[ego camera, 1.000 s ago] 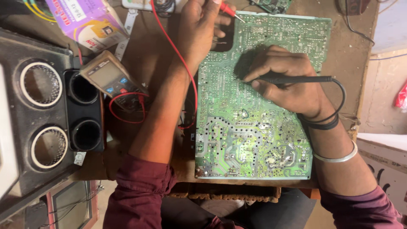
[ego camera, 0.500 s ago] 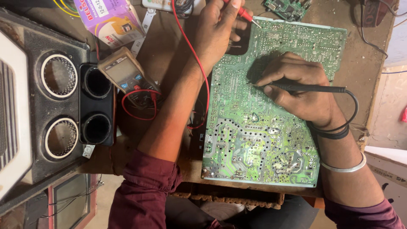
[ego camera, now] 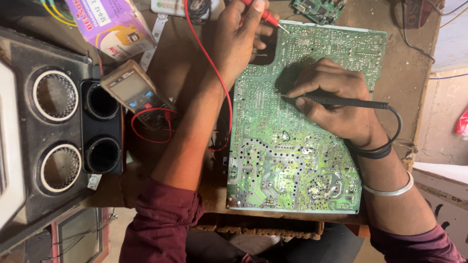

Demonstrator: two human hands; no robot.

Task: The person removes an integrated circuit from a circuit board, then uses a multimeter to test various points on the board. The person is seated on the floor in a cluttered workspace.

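A large green circuit board [ego camera: 292, 160] lies solder side up on the brown workbench [ego camera: 185, 58]. My left hand [ego camera: 241, 34] grips a red test probe [ego camera: 265, 17], its tip touching the board's top left corner. My right hand [ego camera: 336, 104] holds a black test probe [ego camera: 351, 102] like a pen, tip pressed on the board's upper middle. A red lead [ego camera: 207, 58] runs along my left forearm to a brown multimeter [ego camera: 134, 90] lying left of the board.
A black speaker box [ego camera: 53, 131] with round grilles and two dark ports stands at the left. A purple and yellow carton [ego camera: 109, 27] lies at the top left. A small green board [ego camera: 319, 9] sits at the top edge. The bench drops off on the right.
The view has shifted, so everything sits further right and lower in frame. Both hands stay on the board with the probes in nearly the same spots.
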